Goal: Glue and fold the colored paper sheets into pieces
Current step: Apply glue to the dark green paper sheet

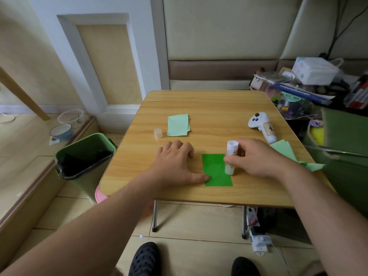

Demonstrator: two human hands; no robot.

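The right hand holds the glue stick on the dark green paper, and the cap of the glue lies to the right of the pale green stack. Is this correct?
Not quite. The head view shows the cap left of the pale green stack, not right. The right hand does hold the glue stick on the dark green paper.

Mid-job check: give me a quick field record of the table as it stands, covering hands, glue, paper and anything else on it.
left hand: thumb presses the left edge of the dark green paper sheet, flat on the wooden folding table
right hand: grips the white glue stick, upright, tip down on the sheet's right side
cap: translucent glue cap off, standing left of the far stack
far stack: pale green paper sheets
right edge: more pale green sheets
other: white game controller
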